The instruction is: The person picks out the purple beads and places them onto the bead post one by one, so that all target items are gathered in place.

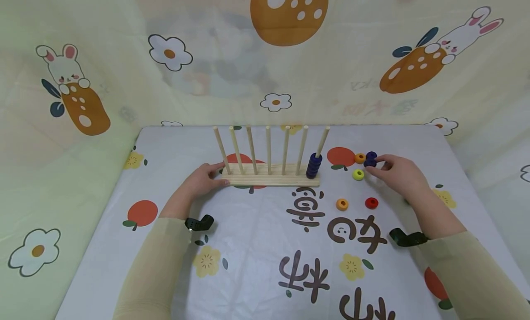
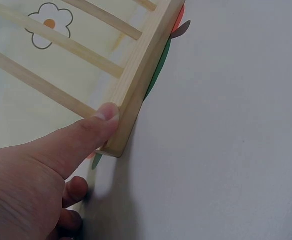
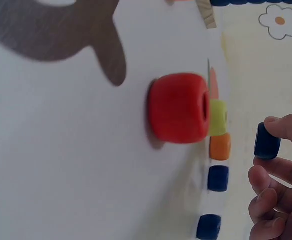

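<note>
A wooden peg stand (image 1: 269,180) with a row of upright pegs sits toward the back of the table. Several dark blue beads (image 1: 314,166) are stacked on its rightmost peg. My left hand (image 1: 201,180) grips the stand's left end, thumb (image 2: 105,114) on the front side and forefinger at the back. To the right of the stand, my right hand (image 1: 399,175) pinches a dark blue bead (image 3: 267,141) between thumb and fingers, above the tabletop. Beneath and around it lie loose beads: dark blue ones (image 3: 218,178), an orange one (image 1: 360,158) and a yellow-green one (image 1: 358,174).
Nearer the front lie another orange bead (image 1: 342,204) and a red bead (image 1: 371,203). The tablecloth (image 1: 244,232) has printed fruit, flowers and characters. A patterned curtain (image 1: 215,90) hangs behind the table and along its sides.
</note>
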`<state>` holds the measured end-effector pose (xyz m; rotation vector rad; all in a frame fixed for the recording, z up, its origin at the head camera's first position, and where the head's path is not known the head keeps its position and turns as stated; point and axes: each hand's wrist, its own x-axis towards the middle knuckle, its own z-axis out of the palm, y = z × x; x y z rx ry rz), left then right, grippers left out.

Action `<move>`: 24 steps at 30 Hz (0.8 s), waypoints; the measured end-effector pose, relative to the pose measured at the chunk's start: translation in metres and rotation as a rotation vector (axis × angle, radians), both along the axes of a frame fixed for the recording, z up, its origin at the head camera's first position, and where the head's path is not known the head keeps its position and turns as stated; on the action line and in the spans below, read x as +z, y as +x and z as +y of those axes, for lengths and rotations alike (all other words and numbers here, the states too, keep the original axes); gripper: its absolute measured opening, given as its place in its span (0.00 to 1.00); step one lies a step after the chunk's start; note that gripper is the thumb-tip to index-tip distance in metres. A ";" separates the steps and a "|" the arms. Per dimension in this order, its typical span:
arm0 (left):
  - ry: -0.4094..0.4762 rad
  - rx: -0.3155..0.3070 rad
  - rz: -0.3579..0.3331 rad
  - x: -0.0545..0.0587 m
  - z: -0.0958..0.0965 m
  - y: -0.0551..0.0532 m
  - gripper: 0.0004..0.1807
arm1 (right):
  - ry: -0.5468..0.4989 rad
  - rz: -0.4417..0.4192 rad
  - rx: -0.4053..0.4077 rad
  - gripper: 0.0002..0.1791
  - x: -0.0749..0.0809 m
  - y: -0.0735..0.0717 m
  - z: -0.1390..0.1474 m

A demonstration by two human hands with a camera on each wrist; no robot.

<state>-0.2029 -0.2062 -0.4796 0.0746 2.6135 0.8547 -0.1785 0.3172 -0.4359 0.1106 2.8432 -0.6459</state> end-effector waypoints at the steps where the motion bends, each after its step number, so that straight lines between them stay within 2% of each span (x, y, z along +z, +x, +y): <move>1: -0.002 0.000 -0.001 0.000 0.000 0.000 0.42 | -0.001 0.004 0.001 0.39 0.002 0.001 -0.001; 24: -0.007 -0.016 -0.004 0.001 0.000 0.000 0.42 | -0.018 0.121 0.043 0.45 0.043 0.014 -0.036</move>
